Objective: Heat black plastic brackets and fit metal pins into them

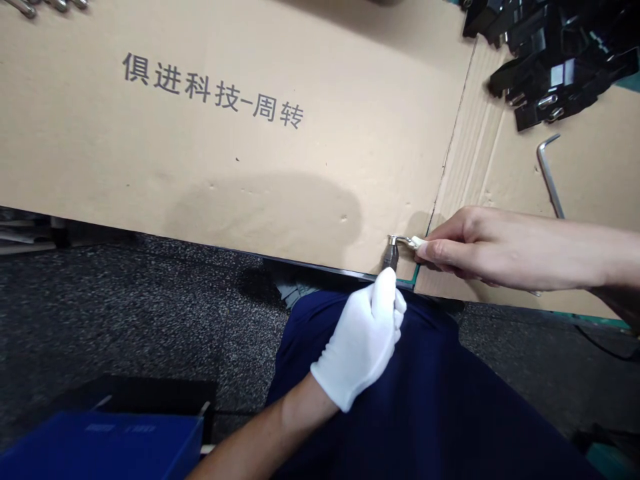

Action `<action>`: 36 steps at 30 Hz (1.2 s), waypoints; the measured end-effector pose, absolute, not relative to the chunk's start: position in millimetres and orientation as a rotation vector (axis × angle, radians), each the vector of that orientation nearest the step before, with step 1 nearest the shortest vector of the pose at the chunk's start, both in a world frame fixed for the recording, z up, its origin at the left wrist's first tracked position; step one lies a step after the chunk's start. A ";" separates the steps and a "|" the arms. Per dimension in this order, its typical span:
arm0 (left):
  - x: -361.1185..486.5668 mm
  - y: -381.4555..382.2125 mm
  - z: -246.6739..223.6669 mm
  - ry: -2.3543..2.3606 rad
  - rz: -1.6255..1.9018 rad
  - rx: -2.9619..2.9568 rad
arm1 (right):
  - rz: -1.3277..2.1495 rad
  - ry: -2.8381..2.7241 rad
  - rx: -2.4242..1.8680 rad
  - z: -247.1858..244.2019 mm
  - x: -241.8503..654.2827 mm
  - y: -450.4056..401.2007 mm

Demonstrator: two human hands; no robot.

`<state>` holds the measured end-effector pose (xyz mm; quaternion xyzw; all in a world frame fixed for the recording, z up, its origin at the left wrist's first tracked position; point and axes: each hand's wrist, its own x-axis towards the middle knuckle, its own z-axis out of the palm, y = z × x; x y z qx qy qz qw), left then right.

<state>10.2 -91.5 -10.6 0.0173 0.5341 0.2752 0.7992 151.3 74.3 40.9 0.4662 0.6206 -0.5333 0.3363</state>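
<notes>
My left hand (pixel 363 333), in a white glove, is closed around a dark tapered piece (pixel 391 256) with a shiny ring-like metal top, held upright near the table's front edge. My bare right hand (pixel 465 247) pinches a small pale piece (pixel 418 242) between thumb and fingers. From that piece a thin bent metal part (pixel 404 239) reaches left to the top of the dark piece and appears to touch it. My right hand's lower fingers are partly hidden. An L-shaped hex key (pixel 549 175) lies on the cardboard just beyond my right wrist, which hides its lower end.
Printed cardboard (pixel 225 153) covers the table. Several black parts with metal pins (pixel 555 73) are heaped at the back right. Shiny metal pieces (pixel 23 7) lie at the far left corner. A blue box (pixel 105 447) stands at lower left, above the speckled floor (pixel 200 313).
</notes>
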 end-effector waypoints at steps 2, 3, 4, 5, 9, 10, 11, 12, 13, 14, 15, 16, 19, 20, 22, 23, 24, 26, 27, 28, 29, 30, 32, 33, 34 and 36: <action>10.0 -90.8 -9.7 1.146 0.576 0.048 | -1.444 1.569 1.197 39.3 153.1 78.6; 10.0 -90.5 -9.5 1.148 0.568 0.052 | -1.471 1.545 1.187 38.7 154.0 80.6; 10.2 -90.4 -9.3 1.149 0.560 0.054 | -1.491 1.523 1.179 38.3 154.6 82.4; 10.5 -90.3 -9.3 1.148 0.557 0.053 | -1.499 1.507 1.177 38.2 154.8 83.8; 12.7 -90.4 -9.4 1.147 0.574 0.031 | -1.448 1.520 1.185 39.5 152.7 85.0; 13.2 -90.4 -9.4 1.147 0.579 0.022 | -1.428 1.541 1.185 39.9 151.8 84.5; 13.6 -90.3 -9.5 1.148 0.583 0.012 | -1.411 1.565 1.185 40.1 151.0 83.8; 13.9 -90.2 -9.6 1.149 0.587 0.002 | -1.397 1.587 1.184 40.2 150.5 83.1; 14.1 -90.1 -9.8 1.148 0.591 -0.006 | -1.389 1.607 1.181 40.2 150.2 82.4; 14.2 -90.0 -10.0 1.149 0.594 -0.013 | -1.388 1.625 1.177 40.1 150.1 82.0; 14.3 -89.9 -10.3 1.148 0.594 -0.016 | -1.393 1.640 1.172 40.0 150.2 81.6; 14.3 -89.8 -10.4 1.148 0.593 -0.017 | -1.401 1.649 1.170 39.9 150.6 81.5; 14.3 -89.2 -10.1 1.157 0.596 -0.014 | -1.448 1.586 1.193 39.7 151.8 81.6; 14.3 -89.0 -9.7 1.160 0.597 -0.010 | -1.472 1.539 1.212 39.6 152.1 81.8; 14.4 -88.6 -9.3 1.163 0.591 -0.005 | -1.532 1.446 1.238 39.6 152.0 82.4; 14.4 -88.7 -9.6 1.158 0.583 -0.009 | -1.568 1.416 1.241 39.6 151.8 82.9; 14.4 -89.0 -10.2 1.150 0.575 -0.016 | -1.604 1.397 1.238 39.5 151.4 83.6; 14.3 -90.1 -12.9 1.129 0.569 -0.038 | -1.659 1.373 1.226 39.0 151.0 84.9; 14.1 -90.9 -14.7 1.121 0.571 -0.051 | -1.678 1.365 1.223 38.6 151.2 85.4; 13.7 -91.7 -16.6 1.109 0.571 -0.063 | -1.687 1.360 1.225 37.9 151.8 85.6; 13.0 -92.4 -18.4 1.095 0.567 -0.074 | -1.685 1.362 1.227 37.1 152.7 85.2; 12.1 -92.9 -19.9 1.081 0.561 -0.084 | -1.674 1.374 1.234 36.3 154.0 84.3; 9.9 -93.1 -21.8 1.055 0.552 -0.088 | -1.636 1.442 1.241 34.9 156.9 80.9; 8.7 -92.9 -22.1 1.044 0.550 -0.083 | -1.603 1.499 1.239 34.6 158.2 78.5; 7.5 -92.6 -22.3 1.035 0.552 -0.075 | -1.566 1.564 1.231 34.4 159.2 76.0; 5.4 -92.0 -22.8 1.009 0.557 -0.068 | -1.507 1.680 1.210 34.6 160.4 71.2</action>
